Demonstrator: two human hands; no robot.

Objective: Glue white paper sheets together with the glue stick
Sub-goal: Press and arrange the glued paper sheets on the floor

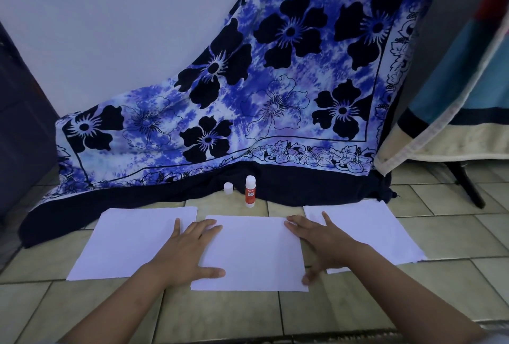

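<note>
Two bare forearms reach over the tiled floor [220,313]. Between the hands lies the middle sheet [253,255], plain white and flat. The left hand [190,250] and right hand [322,244], fingers spread, press its side edges. The left sheet [132,241] and right sheet [371,233] lie outside them. Beyond the fingertips stands the red-and-white glue stick [250,192], its cap [228,188] beside it, against a blue floral cloth [275,82].
</note>
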